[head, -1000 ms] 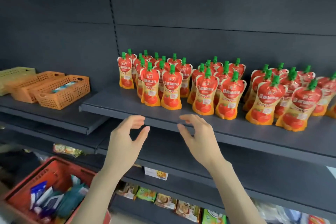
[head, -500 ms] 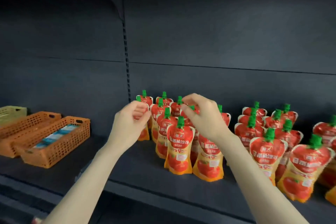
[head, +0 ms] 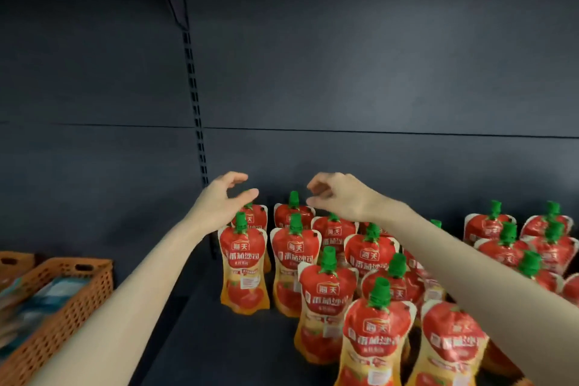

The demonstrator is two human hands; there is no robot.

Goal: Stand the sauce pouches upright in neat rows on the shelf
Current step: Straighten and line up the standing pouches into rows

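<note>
We are observing the left hand (head: pixel 219 205) and right hand (head: pixel 343 197) hovering half-curled, holding nothing, over the far red-and-orange green-capped plastic sauce pouches (head: pixel 293 215) on the dark metal shelf (head: pixel 188 338) (advising: nudge by caps, squaring rows).

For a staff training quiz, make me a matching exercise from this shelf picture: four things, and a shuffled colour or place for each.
Things:
1 basket
2 pouch caps
3 left hand
4 back wall

Colour or place:
A green
B above the back-left pouch
C orange
D dark grey

Pairs: 1-C, 2-A, 3-B, 4-D.
</note>
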